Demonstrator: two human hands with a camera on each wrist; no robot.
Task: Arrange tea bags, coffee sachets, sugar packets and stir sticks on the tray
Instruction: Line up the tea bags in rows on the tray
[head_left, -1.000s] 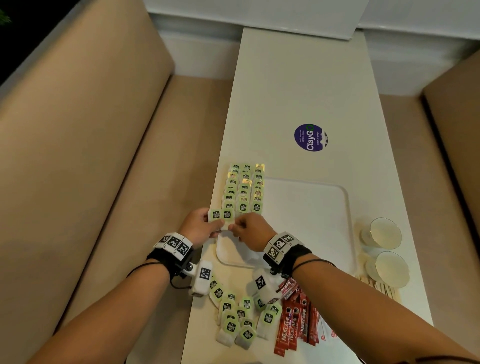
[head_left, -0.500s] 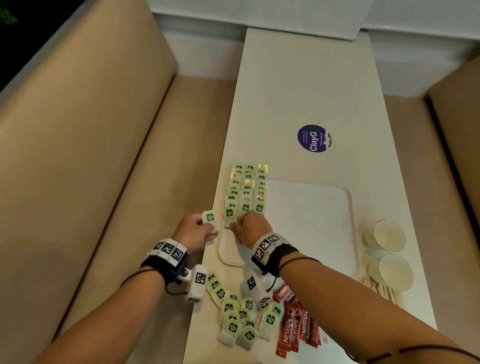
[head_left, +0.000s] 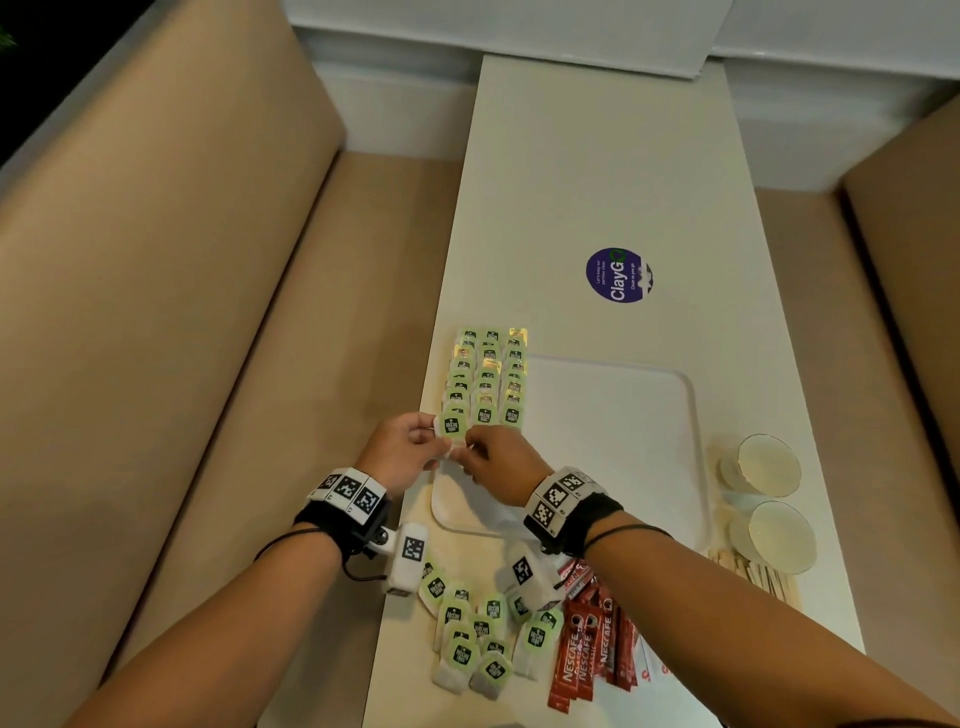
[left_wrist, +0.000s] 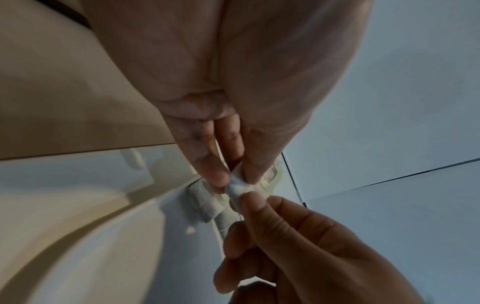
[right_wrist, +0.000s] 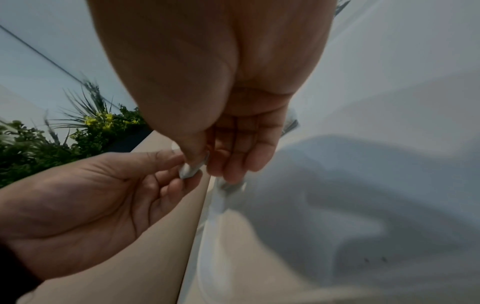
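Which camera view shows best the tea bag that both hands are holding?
The head view: the tea bag shows its green label, pinched between the left hand and the right hand. Both wrist views show only a blurred white scrap between the fingertips.

Both hands meet fingertip to fingertip, forearms reaching in from 6 o'clock.
The left hand (head_left: 402, 451) pinches with thumb and forefinger, at 9 o'clock of the right hand (head_left: 496, 462), whose curled fingers (left_wrist: 255, 207) pinch likewise.
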